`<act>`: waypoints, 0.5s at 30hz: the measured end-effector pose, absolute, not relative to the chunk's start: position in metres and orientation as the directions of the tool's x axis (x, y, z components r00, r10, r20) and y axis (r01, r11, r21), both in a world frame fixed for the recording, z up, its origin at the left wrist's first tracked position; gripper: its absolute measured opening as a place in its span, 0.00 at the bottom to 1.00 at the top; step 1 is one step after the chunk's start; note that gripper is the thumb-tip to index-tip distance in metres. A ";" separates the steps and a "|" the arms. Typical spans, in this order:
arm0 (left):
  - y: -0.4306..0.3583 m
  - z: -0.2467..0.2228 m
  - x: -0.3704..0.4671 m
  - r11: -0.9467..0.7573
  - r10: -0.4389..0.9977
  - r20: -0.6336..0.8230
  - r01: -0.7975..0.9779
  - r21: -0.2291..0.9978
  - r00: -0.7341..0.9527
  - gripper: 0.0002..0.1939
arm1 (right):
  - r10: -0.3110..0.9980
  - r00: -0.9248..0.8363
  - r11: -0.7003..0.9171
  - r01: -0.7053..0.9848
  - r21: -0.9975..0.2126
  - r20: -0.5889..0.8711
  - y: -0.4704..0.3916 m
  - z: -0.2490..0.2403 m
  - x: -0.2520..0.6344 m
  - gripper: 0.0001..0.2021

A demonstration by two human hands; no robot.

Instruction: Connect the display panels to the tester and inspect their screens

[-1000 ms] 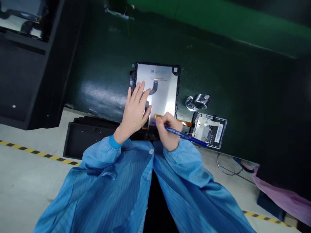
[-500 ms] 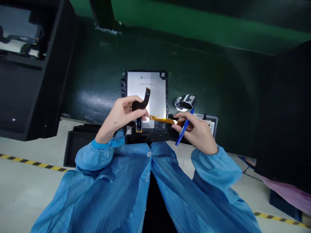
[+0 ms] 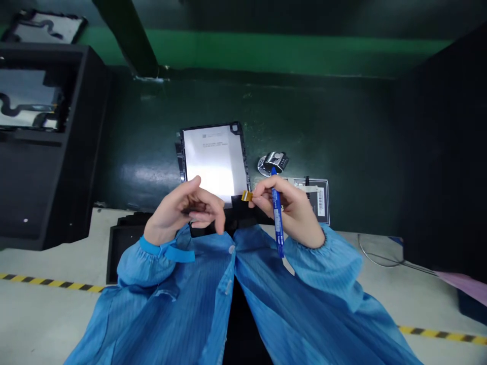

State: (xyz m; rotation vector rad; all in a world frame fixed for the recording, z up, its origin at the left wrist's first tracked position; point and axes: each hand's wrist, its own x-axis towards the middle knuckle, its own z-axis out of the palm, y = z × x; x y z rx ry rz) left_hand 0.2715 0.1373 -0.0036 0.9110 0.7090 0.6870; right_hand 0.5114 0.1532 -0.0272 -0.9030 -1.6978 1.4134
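The display panel lies face-down on the green bench near its front edge, with the orange flex cable lifted at its near corner and not yet seated. The right hand pinches the cable end (a blue pen is tucked in the same hand); the left hand is curled, its fingertips pressed together over something dark that cannot be made out. Open bench lies beyond the panel, but a metal fitting and a labelled module crowd its right side.

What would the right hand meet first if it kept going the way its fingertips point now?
The right hand points left, pinching the orange flex cable. Straight on, it would probably meet the left hand fingers first, though depth between them is unclear.
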 end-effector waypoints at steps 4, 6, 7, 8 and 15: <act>0.130 0.001 0.284 0.308 0.910 -0.205 -0.257 0.916 0.360 0.14 | 0.877 -0.464 0.158 0.040 -0.987 0.122 0.150 -0.025 0.506 0.03; 0.126 0.000 0.292 0.178 0.974 -0.158 -0.117 0.977 0.165 0.06 | 0.882 -0.452 0.172 0.052 -0.984 0.131 0.149 -0.026 0.505 0.04; 0.124 0.000 0.295 0.120 0.989 -0.118 -0.019 0.993 0.083 0.04 | 0.882 -0.451 0.180 0.057 -0.982 0.136 0.149 -0.027 0.505 0.04; 0.122 -0.001 0.299 0.074 0.997 -0.076 0.075 0.994 0.022 0.03 | 0.881 -0.452 0.186 0.061 -0.981 0.139 0.149 -0.027 0.504 0.04; 0.123 -0.007 0.308 -0.038 0.998 0.052 0.316 0.948 -0.037 0.04 | 0.874 -0.463 0.204 0.067 -0.977 0.151 0.149 -0.028 0.503 0.06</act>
